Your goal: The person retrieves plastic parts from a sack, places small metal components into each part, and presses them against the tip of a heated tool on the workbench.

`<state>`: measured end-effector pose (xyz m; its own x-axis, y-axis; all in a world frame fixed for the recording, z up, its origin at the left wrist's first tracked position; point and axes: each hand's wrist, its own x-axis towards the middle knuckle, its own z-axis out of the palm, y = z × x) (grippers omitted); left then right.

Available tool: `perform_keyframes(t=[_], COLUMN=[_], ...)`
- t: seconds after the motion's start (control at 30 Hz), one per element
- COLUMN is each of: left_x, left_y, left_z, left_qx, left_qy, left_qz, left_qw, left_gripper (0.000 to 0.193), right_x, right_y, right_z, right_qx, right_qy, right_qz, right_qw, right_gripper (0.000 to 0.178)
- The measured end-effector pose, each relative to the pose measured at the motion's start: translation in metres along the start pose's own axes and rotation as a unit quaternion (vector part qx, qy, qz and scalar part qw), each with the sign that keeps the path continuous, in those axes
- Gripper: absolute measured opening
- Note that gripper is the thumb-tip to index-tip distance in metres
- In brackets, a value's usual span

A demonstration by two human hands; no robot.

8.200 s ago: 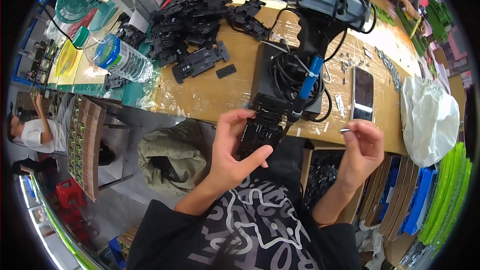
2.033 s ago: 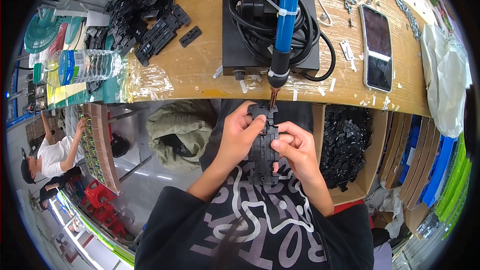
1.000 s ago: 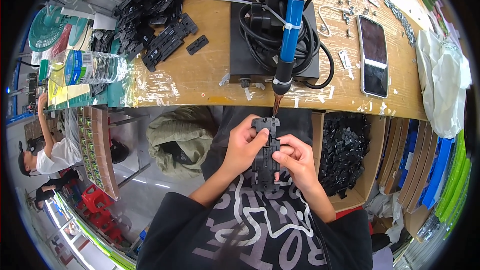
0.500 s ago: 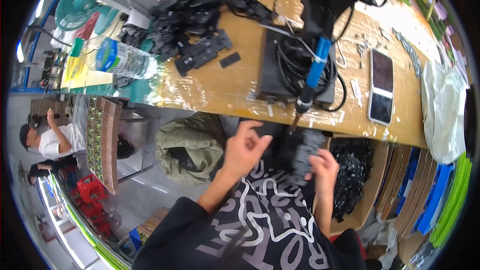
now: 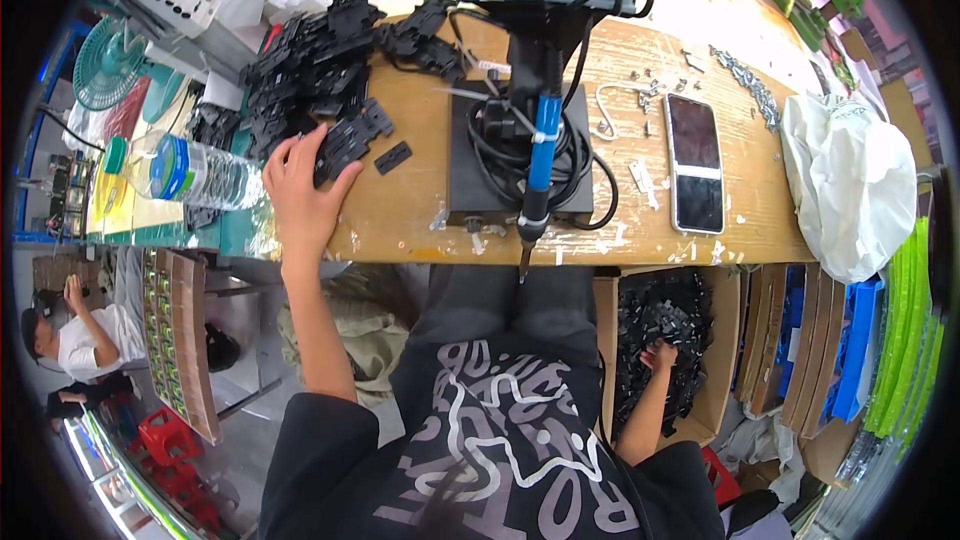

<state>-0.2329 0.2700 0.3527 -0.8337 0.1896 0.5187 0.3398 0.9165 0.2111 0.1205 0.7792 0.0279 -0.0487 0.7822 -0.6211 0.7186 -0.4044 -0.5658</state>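
Observation:
At the near edge of a heap of black plastic parts (image 5: 310, 70), my left hand (image 5: 303, 190) has its thumb and fingers round a flat black plastic part (image 5: 350, 140) lying on the bench. A small black rectangular piece (image 5: 393, 158) lies just right of it. My right hand (image 5: 657, 357) is low inside a cardboard box (image 5: 725, 340) holding many black parts (image 5: 640, 380). Its fingers look loosely apart, next to a greyish black part (image 5: 668, 320); they do not appear to grip it.
A blue-handled soldering iron (image 5: 542, 155) stands upright in front of a black box with coiled cable. A phone (image 5: 695, 165), a white plastic bag (image 5: 845, 180) and a water bottle (image 5: 205, 175) are on the bench (image 5: 400, 225). Another person (image 5: 90, 335) sits at far left.
My left hand has gone from over my lap up to the parts on the bench. My right hand has moved from my lap, with a dark strip-like part, into the cardboard box.

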Motion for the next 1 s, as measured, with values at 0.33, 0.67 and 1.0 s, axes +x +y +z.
perform_keyframes(t=[0.33,0.67,1.0], left_x=[-0.004,-0.007,-0.008], left_y=[0.002,0.000,0.003], left_z=[-0.001,-0.002,-0.002], left_qx=[-0.077,-0.108,-0.132], left_qy=[0.034,0.034,0.066], left_qz=[-0.016,-0.060,-0.076], left_qw=[0.996,0.992,0.986], left_gripper=[0.050,0.052,0.054], right_x=[-0.141,-0.173,-0.121], right_y=[-0.207,-0.389,-0.470], right_z=[-0.036,0.010,0.062], right_qx=[0.260,0.130,-0.184], right_qy=[0.108,-0.020,0.118], right_qz=[-0.402,-0.606,-0.641], right_qw=[0.871,0.785,0.736], right_gripper=[0.019,0.018,0.020])
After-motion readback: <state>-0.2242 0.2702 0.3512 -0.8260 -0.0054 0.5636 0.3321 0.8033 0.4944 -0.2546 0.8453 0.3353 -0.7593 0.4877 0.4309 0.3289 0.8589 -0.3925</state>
